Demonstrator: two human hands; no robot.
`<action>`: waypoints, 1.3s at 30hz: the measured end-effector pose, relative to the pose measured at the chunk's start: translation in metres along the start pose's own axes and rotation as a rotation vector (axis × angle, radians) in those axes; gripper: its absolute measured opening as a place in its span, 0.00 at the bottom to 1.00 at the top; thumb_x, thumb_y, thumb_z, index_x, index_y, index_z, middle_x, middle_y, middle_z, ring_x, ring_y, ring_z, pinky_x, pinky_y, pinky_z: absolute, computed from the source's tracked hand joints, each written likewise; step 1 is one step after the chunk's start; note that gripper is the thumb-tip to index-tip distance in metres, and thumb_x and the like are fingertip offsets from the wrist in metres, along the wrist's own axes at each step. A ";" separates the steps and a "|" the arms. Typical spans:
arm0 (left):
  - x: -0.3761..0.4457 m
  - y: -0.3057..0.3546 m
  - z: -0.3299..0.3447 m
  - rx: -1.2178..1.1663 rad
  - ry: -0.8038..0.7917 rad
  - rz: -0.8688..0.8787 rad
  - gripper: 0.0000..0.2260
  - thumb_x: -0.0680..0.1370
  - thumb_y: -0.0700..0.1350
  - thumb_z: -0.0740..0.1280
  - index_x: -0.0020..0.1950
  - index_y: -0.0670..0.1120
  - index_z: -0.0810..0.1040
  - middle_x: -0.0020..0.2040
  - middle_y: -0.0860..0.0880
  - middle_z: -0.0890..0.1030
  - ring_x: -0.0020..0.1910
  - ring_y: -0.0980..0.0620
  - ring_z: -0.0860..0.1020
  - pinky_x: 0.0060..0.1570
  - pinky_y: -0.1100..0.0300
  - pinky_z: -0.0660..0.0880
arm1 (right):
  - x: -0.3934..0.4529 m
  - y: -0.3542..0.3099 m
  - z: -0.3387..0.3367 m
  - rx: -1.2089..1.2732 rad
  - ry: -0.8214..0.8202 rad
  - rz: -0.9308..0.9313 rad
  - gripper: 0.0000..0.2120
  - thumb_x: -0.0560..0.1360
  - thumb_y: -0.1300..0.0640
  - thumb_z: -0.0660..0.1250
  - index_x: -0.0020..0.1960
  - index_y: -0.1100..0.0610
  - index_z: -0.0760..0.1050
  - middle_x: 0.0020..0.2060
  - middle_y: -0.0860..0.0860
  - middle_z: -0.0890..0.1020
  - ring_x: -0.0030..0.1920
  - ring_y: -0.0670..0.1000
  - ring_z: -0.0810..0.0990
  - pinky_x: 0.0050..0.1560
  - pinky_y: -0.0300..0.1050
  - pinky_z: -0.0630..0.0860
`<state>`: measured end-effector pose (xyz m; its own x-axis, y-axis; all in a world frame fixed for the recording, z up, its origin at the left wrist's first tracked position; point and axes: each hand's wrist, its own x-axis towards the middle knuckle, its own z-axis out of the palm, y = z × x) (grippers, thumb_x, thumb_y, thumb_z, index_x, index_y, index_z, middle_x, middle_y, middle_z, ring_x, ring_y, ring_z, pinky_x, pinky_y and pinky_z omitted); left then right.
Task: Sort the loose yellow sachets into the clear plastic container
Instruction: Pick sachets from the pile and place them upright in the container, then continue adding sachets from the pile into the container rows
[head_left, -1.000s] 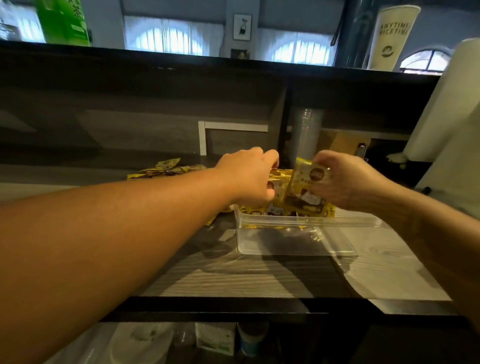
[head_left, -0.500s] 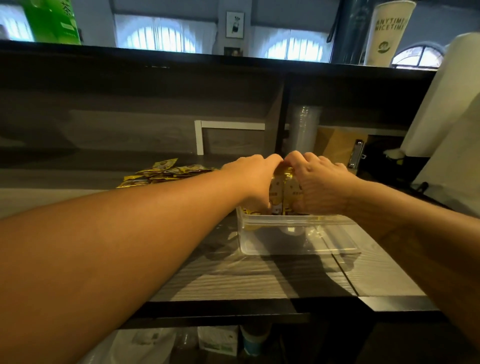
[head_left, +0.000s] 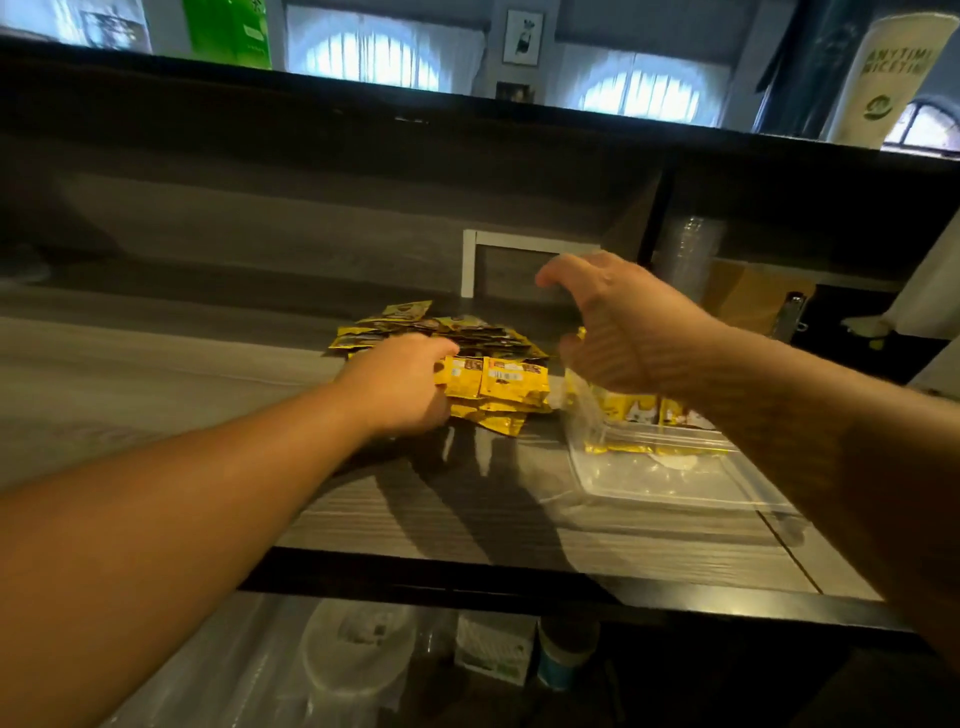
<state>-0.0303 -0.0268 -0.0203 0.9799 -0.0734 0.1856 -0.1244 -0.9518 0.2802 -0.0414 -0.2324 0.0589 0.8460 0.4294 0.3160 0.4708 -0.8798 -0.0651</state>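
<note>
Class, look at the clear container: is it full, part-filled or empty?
Part-filled. Yellow sachets stand only along the far end of the container; its near part shows bare clear floor.

- The left hand (head_left: 400, 384) sits mid-frame on the grey wood-grain counter (head_left: 415, 519), gripping a small bunch of yellow sachets (head_left: 498, 382) at the near edge of the loose pile (head_left: 436, 330).
- The right hand (head_left: 623, 322) hangs right of centre, fingers spread and loosely curved, holding nothing, above the far left corner of the clear plastic container (head_left: 675, 483).
- More yellow sachets (head_left: 639, 410) stand along the container's far side, partly hidden by the right forearm.
- A white frame (head_left: 470, 260) stands against the back wall, above the pile.
- A cream banner (head_left: 893, 73) fills the upper right corner.
</note>
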 end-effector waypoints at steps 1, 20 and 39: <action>-0.005 -0.007 0.003 0.016 -0.023 0.001 0.28 0.75 0.47 0.70 0.75 0.54 0.68 0.72 0.50 0.72 0.70 0.46 0.70 0.65 0.46 0.72 | 0.005 -0.011 0.004 -0.005 -0.017 -0.023 0.29 0.74 0.61 0.69 0.72 0.49 0.64 0.63 0.52 0.71 0.58 0.54 0.72 0.55 0.49 0.74; -0.017 -0.038 -0.020 -1.668 0.394 -0.308 0.06 0.79 0.39 0.66 0.51 0.48 0.80 0.44 0.48 0.87 0.45 0.47 0.86 0.43 0.50 0.82 | 0.058 -0.048 0.077 -0.242 -0.476 0.111 0.21 0.76 0.55 0.70 0.67 0.58 0.72 0.59 0.58 0.78 0.53 0.56 0.76 0.49 0.45 0.71; -0.028 0.002 -0.024 -1.693 0.151 -0.272 0.07 0.83 0.44 0.62 0.59 0.50 0.78 0.54 0.46 0.85 0.49 0.44 0.85 0.38 0.49 0.82 | 0.009 0.003 0.007 0.639 0.233 0.304 0.17 0.77 0.69 0.63 0.61 0.54 0.78 0.53 0.51 0.77 0.47 0.47 0.77 0.37 0.31 0.77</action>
<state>-0.0622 -0.0198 -0.0025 0.9892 0.1453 0.0203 -0.0809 0.4243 0.9019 -0.0310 -0.2301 0.0553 0.9207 0.0693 0.3840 0.3382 -0.6325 -0.6968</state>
